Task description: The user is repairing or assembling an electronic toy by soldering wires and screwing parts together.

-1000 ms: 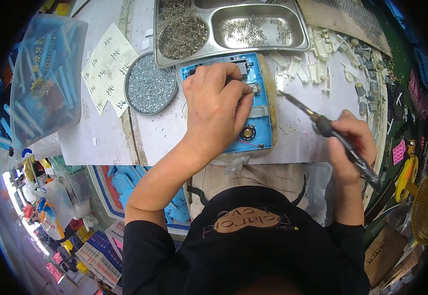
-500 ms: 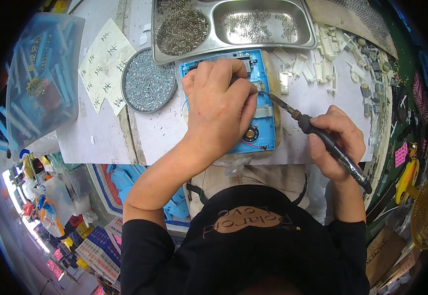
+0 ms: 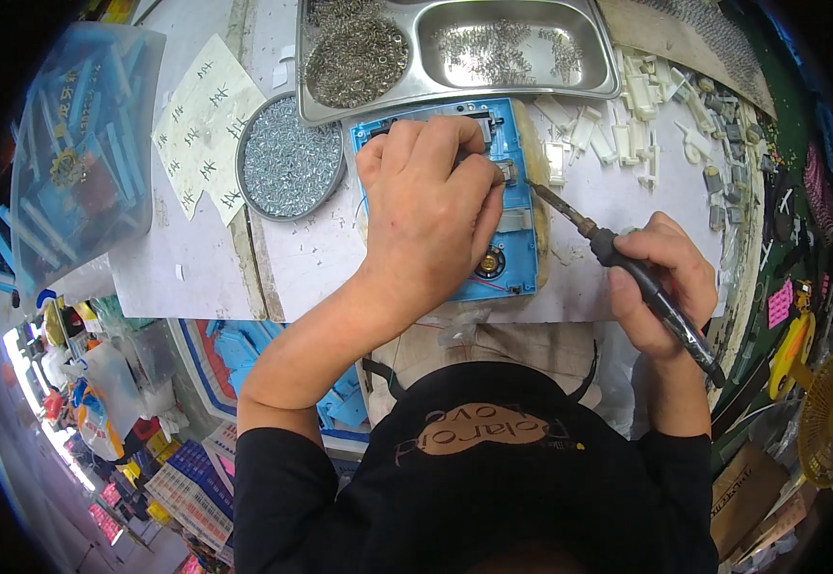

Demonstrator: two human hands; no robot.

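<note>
My left hand (image 3: 426,215) rests over a blue plastic casing (image 3: 524,251), its fingers curled down together on the upper part. What they pinch is hidden beneath the hand. My right hand (image 3: 677,270) grips a soldering iron (image 3: 661,308) by its black handle. The iron's thin metal tip points at the casing's right side, just right of a small metal part (image 3: 506,172), seemingly a little apart from it. Lower in the casing sit a round speaker (image 3: 489,261) and a thin red wire. A yellowish pad (image 3: 535,153) lies under the casing.
Behind the casing stands a metal tray (image 3: 604,81) with small metal parts; left of it, a round dish (image 3: 292,158) of screws. White plastic pieces (image 3: 636,139) and grey ones (image 3: 723,182) lie scattered to the right. A clear bin (image 3: 139,124) of blue parts stands far left.
The soldering iron's tip has drawn back a little to the right from the metal part, with my right hand shifting slightly rightward. My left hand has barely moved.
</note>
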